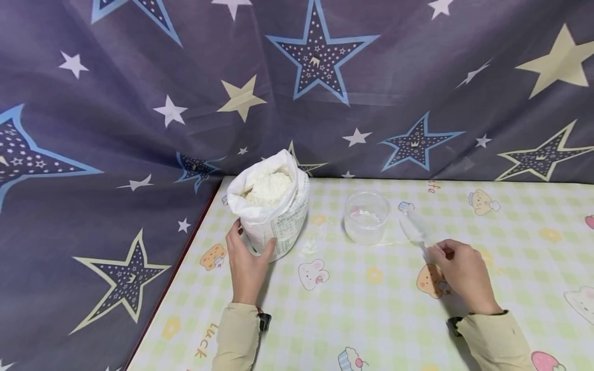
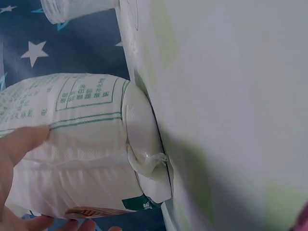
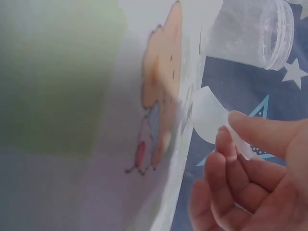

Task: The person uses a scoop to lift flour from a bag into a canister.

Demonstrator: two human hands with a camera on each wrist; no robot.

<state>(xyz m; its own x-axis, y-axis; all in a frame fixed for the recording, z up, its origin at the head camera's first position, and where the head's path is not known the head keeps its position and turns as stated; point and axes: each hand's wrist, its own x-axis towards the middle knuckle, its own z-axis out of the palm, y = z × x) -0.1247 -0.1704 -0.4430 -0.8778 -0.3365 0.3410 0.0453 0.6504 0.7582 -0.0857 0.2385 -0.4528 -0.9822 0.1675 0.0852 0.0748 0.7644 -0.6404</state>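
Observation:
A white fabric bag of flour (image 1: 287, 226) stands at the left of the table, its mouth rolled back over the pale powder (image 1: 269, 188). My left hand (image 1: 248, 263) grips the bag low on its near side, thumb on the front and fingers around the left; the left wrist view shows green print on the bag (image 2: 86, 108). My right hand (image 1: 466, 273) pinches the handle of a translucent plastic scoop (image 1: 412, 226) between thumb and fingers. In the right wrist view the scoop's blade (image 3: 208, 115) points toward the tabletop. Between the hands stands a clear round plastic tub (image 1: 366, 229).
A checked tablecloth (image 1: 371, 314) with cartoon prints covers the table. Behind it and along the left hangs a dark curtain (image 1: 297, 123) with stars, close to the bag. The table's left edge (image 1: 178, 270) runs beside my left forearm.

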